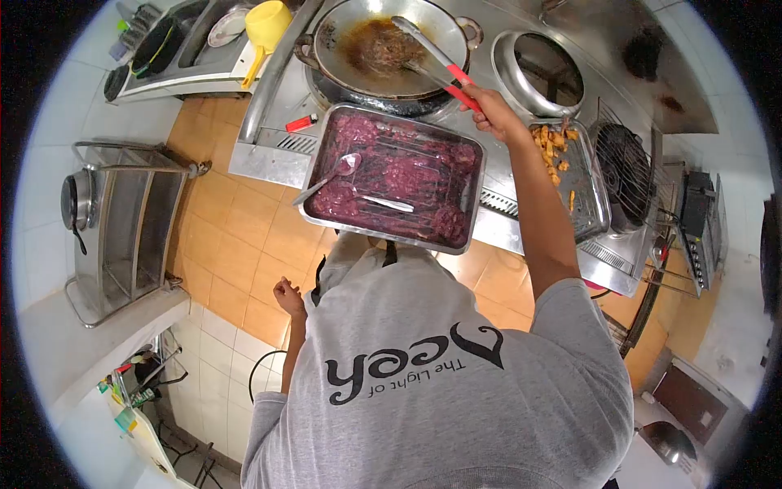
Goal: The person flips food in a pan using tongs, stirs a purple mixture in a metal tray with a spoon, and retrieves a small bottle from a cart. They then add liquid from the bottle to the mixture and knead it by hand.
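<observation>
My right hand (494, 114) is closed on the red handles of metal tongs (437, 55), whose tips reach over a large wok (327, 41). Brown oil and dark food (383, 47) lie in the wok. In front of it, at the counter's edge, sits a metal tray (479, 175) of purple-red coated food (399, 167), with a spoon (346, 165) and another metal utensil (387, 203) lying in it. My left hand (287, 295) hangs low at my side, away from the tray, its fingers curled; whether it holds anything is too small to tell.
A red lighter (301, 123) lies left of the wok. To the right are a round metal pot (503, 73), a tray with orange-yellow pieces (599, 196) and a wire rack (626, 167). A yellow dipper (267, 26) stands by the sink at upper left.
</observation>
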The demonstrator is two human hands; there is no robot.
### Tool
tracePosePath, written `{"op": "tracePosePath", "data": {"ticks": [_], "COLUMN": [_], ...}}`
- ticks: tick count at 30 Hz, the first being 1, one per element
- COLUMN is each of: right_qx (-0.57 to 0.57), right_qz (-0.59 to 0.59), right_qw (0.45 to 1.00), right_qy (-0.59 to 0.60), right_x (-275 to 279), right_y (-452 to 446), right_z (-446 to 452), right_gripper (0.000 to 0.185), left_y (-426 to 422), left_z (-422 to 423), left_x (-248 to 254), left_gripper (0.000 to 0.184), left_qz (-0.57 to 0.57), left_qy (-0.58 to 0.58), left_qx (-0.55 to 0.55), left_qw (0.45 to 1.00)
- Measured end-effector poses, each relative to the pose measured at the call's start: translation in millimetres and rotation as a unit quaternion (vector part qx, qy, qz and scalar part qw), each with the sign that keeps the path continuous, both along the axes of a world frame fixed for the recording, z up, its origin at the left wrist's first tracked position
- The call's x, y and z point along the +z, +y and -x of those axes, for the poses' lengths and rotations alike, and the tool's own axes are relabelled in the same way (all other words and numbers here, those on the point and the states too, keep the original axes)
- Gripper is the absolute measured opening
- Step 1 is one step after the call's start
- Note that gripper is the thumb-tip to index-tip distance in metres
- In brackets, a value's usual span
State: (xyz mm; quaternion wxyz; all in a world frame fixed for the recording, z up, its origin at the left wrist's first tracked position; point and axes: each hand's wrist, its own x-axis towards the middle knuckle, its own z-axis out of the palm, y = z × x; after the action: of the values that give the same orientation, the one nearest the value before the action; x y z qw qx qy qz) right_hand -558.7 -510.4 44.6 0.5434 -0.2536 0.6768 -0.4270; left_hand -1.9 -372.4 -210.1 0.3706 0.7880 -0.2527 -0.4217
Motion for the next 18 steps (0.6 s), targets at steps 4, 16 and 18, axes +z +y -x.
{"op": "tracePosePath", "data": {"ticks": [4,16,18], "right_qx": [-0.028,-0.031,-0.04], "right_qz": [0.02,0.036,0.024], "right_qw": [0.999,0.999,0.999], "right_qy": [-0.019,-0.027,-0.012], "right_x": [1,10,10], "right_y": [-9,-41,-39], "right_z": [-13,1,17], "right_gripper": [0.04,0.033,0.032], "left_y": [-15,-24,-19], "left_z": [-10,-13,-13], "left_x": [3,-7,-11], "left_gripper": [0.035,0.032,0.032], "left_qz": [0.024,0.024,0.031], "left_qy": [0.021,0.013,0.014], "left_qx": [-0.002,-0.004,0.0], "left_qw": [0.999,1.0,0.999]}}
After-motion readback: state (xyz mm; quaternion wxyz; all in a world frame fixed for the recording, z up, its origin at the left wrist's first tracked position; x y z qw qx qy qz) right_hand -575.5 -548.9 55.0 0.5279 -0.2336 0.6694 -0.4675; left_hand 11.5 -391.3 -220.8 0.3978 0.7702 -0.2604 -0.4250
